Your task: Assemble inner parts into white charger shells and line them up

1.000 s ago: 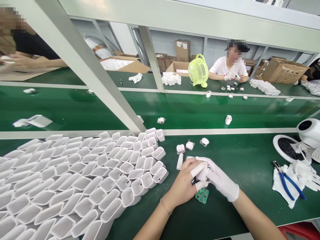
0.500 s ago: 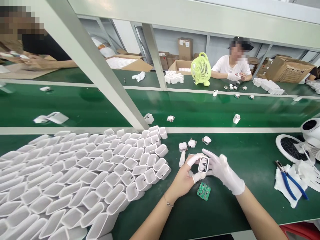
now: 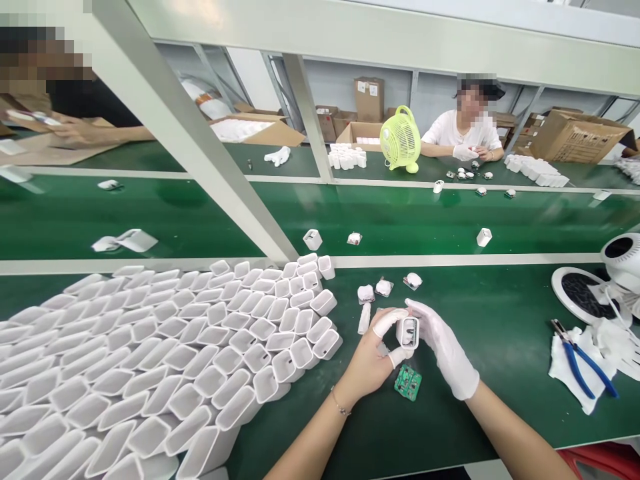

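Observation:
My left hand (image 3: 376, 360), with white finger covers on thumb and finger, grips a white plastic housing (image 3: 403, 331) by its sides. The housing's open end faces me, and some parts show inside it. My right hand (image 3: 443, 347), in a white glove, lies along the housing's right side with its fingers stretched out; whether it presses on it I cannot tell. Just below the hands a green circuit board (image 3: 408, 383) lies on the bench. Behind them are several small white-wrapped parts (image 3: 384, 287) and a white finger cover (image 3: 365, 318).
Many open white housings (image 3: 210, 350) stand packed at left. Blue-handled pliers (image 3: 583, 360) rest on a white cloth at right, near a white fan-like device (image 3: 623, 263). A green conveyor (image 3: 240, 220) carries parts behind the bench. Two people work beyond it, by a yellow-green fan (image 3: 401, 140).
My right hand's fingers have shifted from the housing's open end to flat along its right side. The housing has turned slightly. Parts on the conveyor have moved right.

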`<state>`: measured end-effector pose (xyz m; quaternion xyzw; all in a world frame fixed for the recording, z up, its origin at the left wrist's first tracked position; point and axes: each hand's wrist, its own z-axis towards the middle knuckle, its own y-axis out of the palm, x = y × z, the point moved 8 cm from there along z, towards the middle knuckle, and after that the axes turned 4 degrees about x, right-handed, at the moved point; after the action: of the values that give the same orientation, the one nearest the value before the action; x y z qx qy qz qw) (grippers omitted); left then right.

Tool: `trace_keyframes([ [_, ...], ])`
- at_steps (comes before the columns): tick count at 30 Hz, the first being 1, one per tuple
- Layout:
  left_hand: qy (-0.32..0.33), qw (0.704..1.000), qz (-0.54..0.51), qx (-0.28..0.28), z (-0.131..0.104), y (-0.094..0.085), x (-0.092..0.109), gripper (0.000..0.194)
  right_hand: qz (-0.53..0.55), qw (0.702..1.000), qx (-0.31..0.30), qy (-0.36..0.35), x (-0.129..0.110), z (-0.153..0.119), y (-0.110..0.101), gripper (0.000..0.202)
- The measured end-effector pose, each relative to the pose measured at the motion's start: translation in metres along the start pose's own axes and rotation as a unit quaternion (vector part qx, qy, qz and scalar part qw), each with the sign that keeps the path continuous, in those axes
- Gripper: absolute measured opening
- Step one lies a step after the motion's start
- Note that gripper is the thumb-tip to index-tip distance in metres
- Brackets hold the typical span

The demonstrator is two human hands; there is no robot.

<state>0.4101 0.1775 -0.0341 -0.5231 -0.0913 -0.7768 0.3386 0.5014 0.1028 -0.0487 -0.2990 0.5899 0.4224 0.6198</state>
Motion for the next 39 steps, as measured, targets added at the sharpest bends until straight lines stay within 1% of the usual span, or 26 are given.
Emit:
trace_keyframes([
  [2, -0.004, 1.000, 0.008, 0.014, -0.001, -0.002, -0.002, 0.045, -0.069, 0.995, 0.044, -0.060, -0.009, -0.002, -0.006, 0.044],
  [4, 0.005, 0.999, 0.035, 0.032, -0.002, -0.003, -0.003, 0.046, -0.151, 0.981, 0.064, -0.105, -0.017, -0.005, -0.005, 0.049],
  [5, 0.024, 0.997, 0.059, 0.041, -0.003, -0.004, 0.000, 0.046, -0.188, 0.974, 0.066, -0.106, -0.018, -0.005, -0.003, 0.055],
  [6, 0.048, 0.994, 0.089, 0.050, -0.004, -0.003, 0.003, 0.047, -0.215, 0.970, 0.064, -0.090, -0.016, -0.004, -0.001, 0.059],
  [8, 0.088, 0.985, 0.135, 0.069, -0.006, -0.001, 0.009, 0.053, -0.215, 0.974, 0.061, -0.023, -0.006, -0.001, -0.001, 0.055],
  [9, 0.097, 0.983, 0.131, 0.084, -0.007, 0.000, 0.011, 0.058, -0.179, 0.982, 0.060, 0.016, 0.000, 0.002, -0.002, 0.050],
  [11, 0.091, 0.985, 0.079, 0.120, -0.009, -0.002, 0.012, 0.065, -0.043, 0.994, 0.064, 0.082, 0.012, 0.007, -0.004, 0.043],
  [13, 0.084, 0.984, 0.026, 0.157, -0.011, -0.007, 0.012, 0.066, 0.111, 0.982, 0.079, 0.128, 0.020, 0.012, -0.009, 0.042],
  [15, 0.081, 0.980, 0.019, 0.182, -0.013, -0.012, 0.012, 0.062, 0.208, 0.962, 0.093, 0.147, 0.023, 0.016, -0.014, 0.036],
  [17, 0.085, 0.975, 0.027, 0.202, -0.015, -0.018, 0.012, 0.058, 0.244, 0.953, 0.096, 0.149, 0.022, 0.018, -0.018, 0.030],
  [20, 0.091, 0.971, 0.026, 0.220, -0.017, -0.025, 0.012, 0.054, 0.258, 0.950, 0.094, 0.148, 0.018, 0.016, -0.018, 0.023],
  [23, 0.091, 0.972, 0.043, 0.212, -0.018, -0.025, 0.012, 0.052, 0.251, 0.952, 0.099, 0.142, 0.015, 0.012, -0.020, 0.023],
  [25, 0.097, 0.972, 0.064, 0.203, -0.017, -0.023, 0.015, 0.051, 0.195, 0.963, 0.134, 0.125, 0.014, 0.013, -0.031, 0.029],
  [26, 0.102, 0.972, 0.076, 0.198, -0.017, -0.022, 0.016, 0.050, 0.129, 0.972, 0.162, 0.109, 0.013, 0.017, -0.041, 0.034],
  [27, 0.107, 0.971, 0.090, 0.195, -0.017, -0.021, 0.018, 0.049, 0.039, 0.977, 0.192, 0.087, 0.009, 0.024, -0.054, 0.039],
  [28, 0.112, 0.970, 0.102, 0.192, -0.016, -0.021, 0.021, 0.049, -0.055, 0.972, 0.221, 0.063, 0.004, 0.034, -0.067, 0.044],
  [29, 0.115, 0.969, 0.112, 0.189, -0.016, -0.021, 0.023, 0.049, -0.181, 0.953, 0.240, 0.033, -0.003, 0.047, -0.080, 0.048],
  [30, 0.118, 0.968, 0.120, 0.186, -0.016, -0.021, 0.025, 0.049, -0.240, 0.937, 0.252, 0.017, -0.008, 0.064, -0.091, 0.047],
  [32, 0.122, 0.967, 0.133, 0.180, -0.015, -0.021, 0.029, 0.049, -0.319, 0.909, 0.269, -0.005, -0.014, 0.101, -0.116, 0.043],
  [35, 0.136, 0.965, 0.145, 0.171, -0.015, -0.021, 0.035, 0.048, -0.444, 0.852, 0.277, -0.017, -0.023, 0.154, -0.145, 0.033],
  [37, 0.147, 0.965, 0.143, 0.166, -0.015, -0.020, 0.038, 0.049, -0.511, 0.819, 0.261, 0.002, -0.021, 0.179, -0.154, 0.032],
  [39, 0.159, 0.964, 0.136, 0.161, -0.016, -0.020, 0.041, 0.051, -0.567, 0.788, 0.238, 0.022, -0.016, 0.195, -0.154, 0.034],
])
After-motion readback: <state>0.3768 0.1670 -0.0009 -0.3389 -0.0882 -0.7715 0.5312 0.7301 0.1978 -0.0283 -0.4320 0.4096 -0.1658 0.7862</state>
